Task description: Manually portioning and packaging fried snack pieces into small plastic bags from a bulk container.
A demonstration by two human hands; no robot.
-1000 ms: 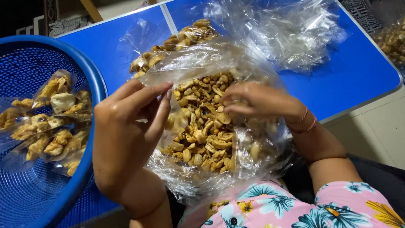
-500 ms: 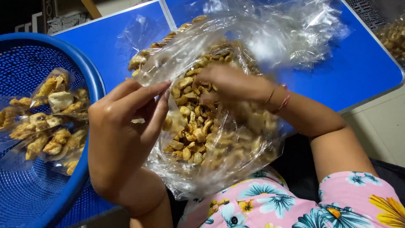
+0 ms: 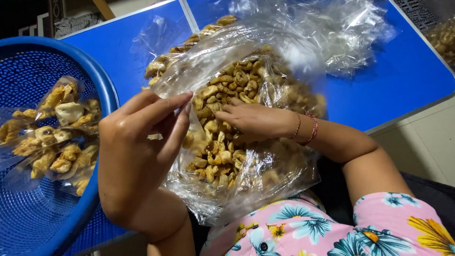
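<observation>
A large clear plastic bag [image 3: 265,185] full of golden fried snack pieces [image 3: 227,90] lies open against the blue table's near edge. My left hand [image 3: 137,156] pinches the bag's near rim and holds the mouth open. My right hand [image 3: 256,121] is inside the bag, fingers closed over a bunch of the snack pieces. Two thin bracelets sit on that wrist.
A round blue mesh basket [image 3: 102,90] at the left holds small sealed packets of the same snacks [image 3: 57,132]. Empty crumpled clear bags [image 3: 350,33] lie on the blue table [image 3: 412,76] at the back right. More snacks show at the far right edge [image 3: 443,40].
My right hand has pushed deeper into the bag, from its right side toward the middle of the snack pile. The left hand stays on the rim.
</observation>
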